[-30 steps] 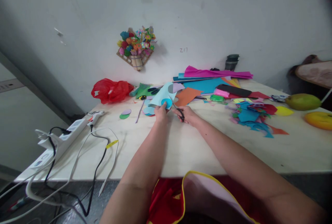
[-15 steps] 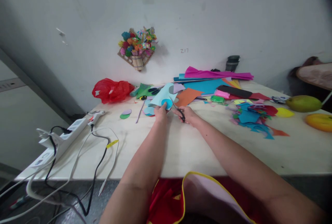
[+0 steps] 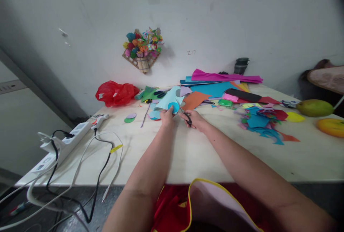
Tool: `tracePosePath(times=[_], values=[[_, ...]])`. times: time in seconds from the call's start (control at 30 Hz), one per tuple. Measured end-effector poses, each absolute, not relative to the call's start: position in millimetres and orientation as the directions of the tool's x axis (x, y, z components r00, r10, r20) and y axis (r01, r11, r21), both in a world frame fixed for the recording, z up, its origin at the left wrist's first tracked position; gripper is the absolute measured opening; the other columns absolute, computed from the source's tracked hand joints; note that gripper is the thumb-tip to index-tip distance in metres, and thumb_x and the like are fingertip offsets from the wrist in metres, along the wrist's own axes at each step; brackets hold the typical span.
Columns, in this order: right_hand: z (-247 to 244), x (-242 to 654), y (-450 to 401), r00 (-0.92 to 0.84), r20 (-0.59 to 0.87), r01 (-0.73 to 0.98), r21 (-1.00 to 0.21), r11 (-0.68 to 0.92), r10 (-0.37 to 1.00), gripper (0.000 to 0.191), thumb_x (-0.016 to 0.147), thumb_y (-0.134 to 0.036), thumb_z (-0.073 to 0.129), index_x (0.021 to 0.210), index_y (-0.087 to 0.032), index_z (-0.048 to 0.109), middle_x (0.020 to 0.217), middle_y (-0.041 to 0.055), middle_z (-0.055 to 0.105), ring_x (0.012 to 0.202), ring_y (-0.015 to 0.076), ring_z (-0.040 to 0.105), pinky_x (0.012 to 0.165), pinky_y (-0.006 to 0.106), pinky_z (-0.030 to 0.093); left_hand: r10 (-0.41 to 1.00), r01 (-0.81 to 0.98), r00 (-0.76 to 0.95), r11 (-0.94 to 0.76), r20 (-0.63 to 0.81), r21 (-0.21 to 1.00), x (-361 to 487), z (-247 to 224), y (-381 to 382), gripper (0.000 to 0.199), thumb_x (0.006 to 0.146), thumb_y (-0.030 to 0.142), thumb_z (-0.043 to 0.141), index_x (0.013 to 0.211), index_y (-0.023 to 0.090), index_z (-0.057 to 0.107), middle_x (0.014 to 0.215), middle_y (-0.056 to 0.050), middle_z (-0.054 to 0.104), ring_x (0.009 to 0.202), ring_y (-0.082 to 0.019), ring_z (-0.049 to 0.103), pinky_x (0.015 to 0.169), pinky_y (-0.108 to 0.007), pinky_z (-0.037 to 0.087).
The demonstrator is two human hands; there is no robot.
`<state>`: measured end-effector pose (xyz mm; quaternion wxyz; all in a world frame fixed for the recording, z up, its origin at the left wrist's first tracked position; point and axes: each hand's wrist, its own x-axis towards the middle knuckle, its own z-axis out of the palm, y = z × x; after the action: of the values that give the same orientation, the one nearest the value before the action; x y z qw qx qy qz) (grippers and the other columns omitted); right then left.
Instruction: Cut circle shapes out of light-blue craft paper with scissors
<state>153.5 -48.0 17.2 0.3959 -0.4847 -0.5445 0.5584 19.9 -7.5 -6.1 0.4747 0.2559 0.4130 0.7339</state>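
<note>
My left hand (image 3: 167,116) pinches a light blue sheet of paper (image 3: 167,97) together with a bright blue paper circle (image 3: 174,108) lying on it. A pair of black-handled scissors (image 3: 188,118) is gripped in my right hand (image 3: 195,119), with the blades pointing up and left at the circle's right edge. Whether the blades are biting into the paper is too small to tell. Orange paper (image 3: 195,100) lies behind the scissors. Cut pale blue pieces (image 3: 154,114) rest beside my left hand, and a lilac and green circle pair (image 3: 130,118) sits further left.
Colored paper scraps (image 3: 259,119) heap at right, near a mango (image 3: 315,107) and an orange-yellow fruit (image 3: 331,127). A red plastic bag (image 3: 116,94) stands back left. A power strip (image 3: 64,146) and loose cables line the left edge. Rolled magenta paper (image 3: 225,77) lies along the wall.
Almost nothing differs. My hands, the scissors and the blue paper stay in nearly the same place, with only a slight shift at the blades.
</note>
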Motion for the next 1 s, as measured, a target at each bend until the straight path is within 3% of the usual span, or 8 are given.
tracePosePath(times=[0.47,0.73,1.0], values=[[15.5,154.1,-46.6,-0.218,-0.072,0.059,-0.996,-0.06,0.973,0.035,0.085,-0.044,0.079,0.082,-0.018,0.056,0.045,-0.007,0.052,0.032,0.0067,0.045,0.026,0.016,0.021,0.882,-0.46,-0.467,-0.181,-0.064,0.869,28.6,2.2,-14.6,0.029,0.073,0.017,0.078,0.063,0.018,0.05,0.054,0.006,0.051,0.05,-0.009,0.049,0.06,-0.026,0.045],[12.9,154.1,-45.0,-0.22,-0.064,0.052,-0.997,-0.054,0.973,0.035,0.085,-0.044,0.079,0.084,-0.018,0.055,0.046,-0.0074,0.052,0.032,0.0066,0.046,0.026,0.016,0.021,0.883,-0.438,-0.466,-0.185,-0.046,0.88,30.1,0.9,-14.4,0.04,0.07,0.025,0.085,0.062,0.021,0.045,0.053,0.006,0.05,0.048,-0.01,0.049,0.059,-0.027,0.045],[13.4,153.9,-44.0,-0.216,-0.059,0.057,-0.997,-0.048,0.975,0.035,0.084,-0.044,0.079,0.085,-0.018,0.056,0.045,-0.0078,0.051,0.032,0.0069,0.046,0.026,0.016,0.021,0.879,-0.429,-0.476,-0.201,-0.032,0.881,29.8,-1.7,-13.3,0.038,0.073,0.023,0.084,0.062,0.022,0.048,0.053,0.005,0.049,0.05,-0.011,0.048,0.061,-0.028,0.045]])
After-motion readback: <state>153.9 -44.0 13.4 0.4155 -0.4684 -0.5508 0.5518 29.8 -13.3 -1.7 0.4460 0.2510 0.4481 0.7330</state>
